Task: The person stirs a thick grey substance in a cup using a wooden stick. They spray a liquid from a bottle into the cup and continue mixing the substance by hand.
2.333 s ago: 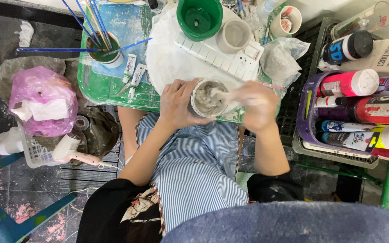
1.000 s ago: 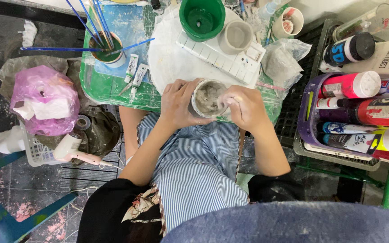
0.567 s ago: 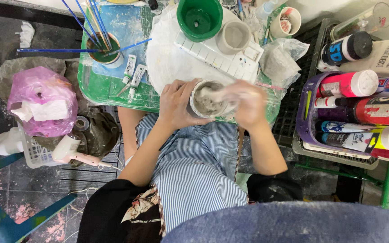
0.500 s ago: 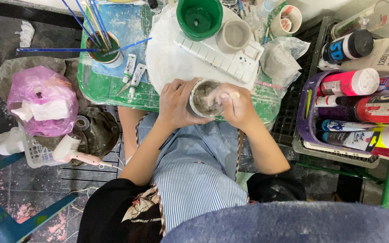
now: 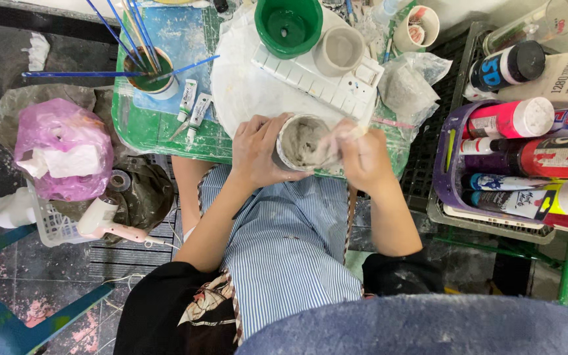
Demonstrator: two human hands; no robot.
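Note:
My left hand (image 5: 256, 152) grips the side of a small round cup (image 5: 299, 141) filled with grey, wet paste, held over the near edge of the green tray (image 5: 147, 128). My right hand (image 5: 363, 156) is closed at the cup's right rim; its fingers are blurred and smeared pale, and a thin stick or tool in them reaches into the paste, though I cannot make it out clearly. Both forearms rest above my blue striped apron (image 5: 284, 250).
On the tray stand a white palette (image 5: 317, 75), a green bucket (image 5: 288, 23), a grey cup (image 5: 338, 49), a jar of blue brushes (image 5: 146, 66) and two paint tubes (image 5: 193, 108). Paint bottles fill a purple basket (image 5: 445, 171) at right. A pink bag (image 5: 64, 148) sits left.
The right hand has kept moving back and forth at the cup's right rim, blurred in several frames. The left hand and the cup have stayed in place.

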